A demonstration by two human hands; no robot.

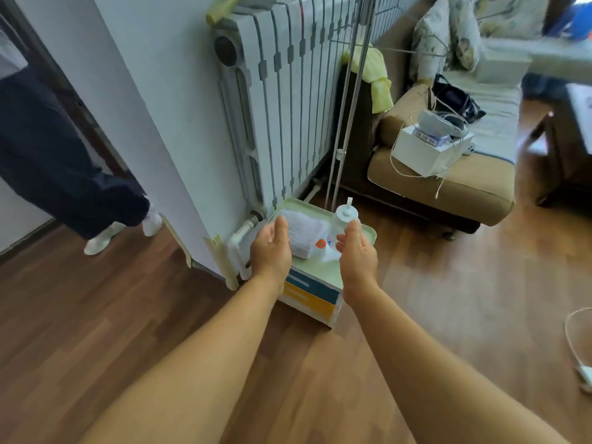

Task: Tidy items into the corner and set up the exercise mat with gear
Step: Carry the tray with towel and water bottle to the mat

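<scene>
Hands reach over a small drawer cabinet (315, 299) that stands on the wooden floor (128, 315). The left hand (270, 248) is above the cabinet's left edge and the right hand (357, 251) above its right side. Both are released, fingers loosely straight and palms turned toward each other, grasping nothing. On the cabinet's pale green surface (320, 274) a folded white towel (304, 230) lies to the left. A clear bottle (342, 219) with a straw stands upright just beside it on the right. The right fingertips overlap the bottle, and I cannot tell if they touch it. Behind the cabinet rises a white radiator (282, 107). To the cabinet's right a tan sofa (464, 187) carries a white box (429, 152). Left of the cabinet, past the wall corner, another person's legs (64, 155) stand.
</scene>
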